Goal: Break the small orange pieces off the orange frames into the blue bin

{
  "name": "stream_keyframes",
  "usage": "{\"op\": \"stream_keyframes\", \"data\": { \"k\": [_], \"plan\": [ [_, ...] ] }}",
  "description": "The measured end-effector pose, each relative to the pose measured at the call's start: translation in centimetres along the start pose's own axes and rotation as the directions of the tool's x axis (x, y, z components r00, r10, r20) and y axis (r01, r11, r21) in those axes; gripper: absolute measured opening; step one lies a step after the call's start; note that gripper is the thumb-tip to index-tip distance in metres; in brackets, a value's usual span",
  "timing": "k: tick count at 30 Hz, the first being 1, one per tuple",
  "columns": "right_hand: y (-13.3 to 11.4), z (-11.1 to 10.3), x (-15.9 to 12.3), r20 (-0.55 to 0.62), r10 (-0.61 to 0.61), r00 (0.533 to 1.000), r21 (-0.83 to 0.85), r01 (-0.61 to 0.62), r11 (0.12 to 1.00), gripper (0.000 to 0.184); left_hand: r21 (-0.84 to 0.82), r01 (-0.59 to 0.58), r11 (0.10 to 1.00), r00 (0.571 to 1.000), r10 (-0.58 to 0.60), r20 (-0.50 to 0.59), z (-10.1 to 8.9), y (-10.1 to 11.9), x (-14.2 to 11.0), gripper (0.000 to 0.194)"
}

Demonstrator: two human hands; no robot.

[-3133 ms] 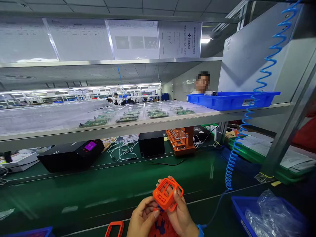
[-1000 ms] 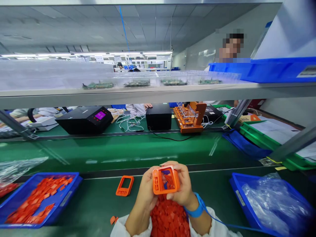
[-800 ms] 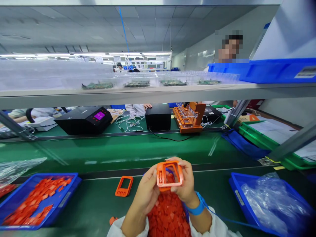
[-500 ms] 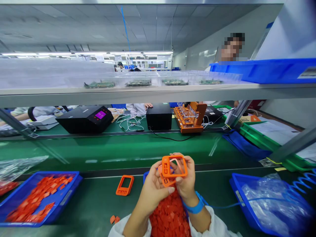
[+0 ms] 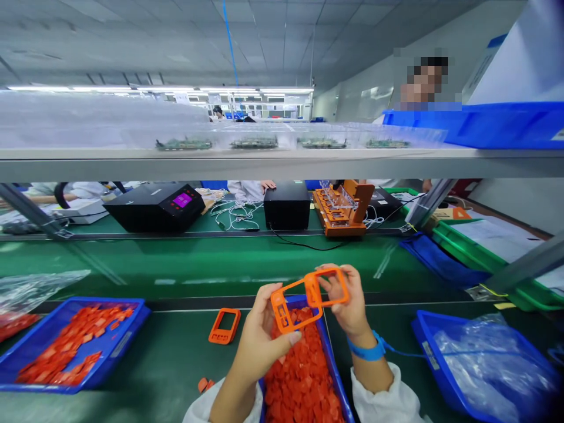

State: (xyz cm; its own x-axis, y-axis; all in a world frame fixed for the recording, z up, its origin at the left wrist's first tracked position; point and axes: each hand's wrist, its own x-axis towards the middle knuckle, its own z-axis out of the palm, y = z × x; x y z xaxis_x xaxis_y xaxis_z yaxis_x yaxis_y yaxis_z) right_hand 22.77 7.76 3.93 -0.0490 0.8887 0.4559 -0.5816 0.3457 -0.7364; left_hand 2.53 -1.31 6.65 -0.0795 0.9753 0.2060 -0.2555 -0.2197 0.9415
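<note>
My left hand [image 5: 258, 332] is closed on an orange plastic frame [image 5: 282, 314] with a large window and small cutouts at one end. A second orange frame [image 5: 312, 289] of similar shape is gripped by my right hand [image 5: 351, 302], which wears a blue wrist strap [image 5: 368, 348]. The two frames overlap slightly in view; whether they touch I cannot tell. Beneath both hands, a blue tray [image 5: 337, 376] holds many small red-orange pieces [image 5: 302, 376]. Another orange frame [image 5: 224, 326] lies on the green mat to the left, with a few loose orange pieces [image 5: 205, 385] nearer me.
At left stands a blue tray [image 5: 103, 367] of red-orange pieces, and at right a blue tray [image 5: 423, 335] with clear plastic bags. Beyond the bench are black boxes [image 5: 286, 205] and an orange fixture [image 5: 343, 208]. A shelf [image 5: 247, 167] crosses above; a person stands behind it.
The two frames, previously stacked one before the other, have moved apart sideways. My right hand has shifted right and slightly up with its frame, exposing more of the tray below.
</note>
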Motion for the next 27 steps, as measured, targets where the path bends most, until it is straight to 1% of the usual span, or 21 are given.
{"op": "stream_keyframes", "data": {
  "k": [2,4,7,10,14,16,21,27],
  "plan": [
    [0.5,0.5,-0.8,0.135,0.059,0.989,-0.024,-0.056,0.998,0.09,0.033,-0.056,0.998,0.998,0.056,-0.009,0.0,-0.1,0.3,0.076],
    [1.0,1.3,-1.6,0.183,0.091,0.979,-0.021,-0.089,0.996,0.095,0.05,-0.065,0.997,0.998,0.065,-0.009,0.0,-0.3,0.5,0.077],
    [1.5,2.2,-2.1,0.171,0.11,0.979,0.022,-0.115,0.993,0.095,0.06,-0.049,0.997,0.999,0.049,0.007,0.0,-0.5,0.7,0.078],
    [1.9,2.5,-2.2,0.157,0.124,0.98,0.073,-0.136,0.988,0.093,0.044,-0.042,0.998,0.998,0.04,0.038,0.0,-0.6,0.6,0.076],
    [2.3,2.4,-2.2,0.162,0.138,0.977,0.109,-0.156,0.982,0.095,-0.077,0.057,0.995,0.991,-0.047,0.126,0.1,-0.7,0.3,0.078],
    [2.5,2.4,-2.2,0.174,0.136,0.975,0.128,-0.16,0.979,0.094,-0.126,0.094,0.988,0.986,-0.074,0.15,0.1,-0.7,0.2,0.079],
    [2.6,2.7,-2.3,0.212,0.157,0.965,0.153,-0.191,0.97,0.089,-0.134,0.084,0.987,0.989,-0.067,0.128,0.2,-0.1,0.2,0.077],
    [2.6,3.2,-2.3,0.194,0.165,0.967,0.177,-0.2,0.964,0.09,-0.102,0.064,0.993,0.986,-0.047,0.159,0.4,0.5,0.4,0.072]
  ]
}}
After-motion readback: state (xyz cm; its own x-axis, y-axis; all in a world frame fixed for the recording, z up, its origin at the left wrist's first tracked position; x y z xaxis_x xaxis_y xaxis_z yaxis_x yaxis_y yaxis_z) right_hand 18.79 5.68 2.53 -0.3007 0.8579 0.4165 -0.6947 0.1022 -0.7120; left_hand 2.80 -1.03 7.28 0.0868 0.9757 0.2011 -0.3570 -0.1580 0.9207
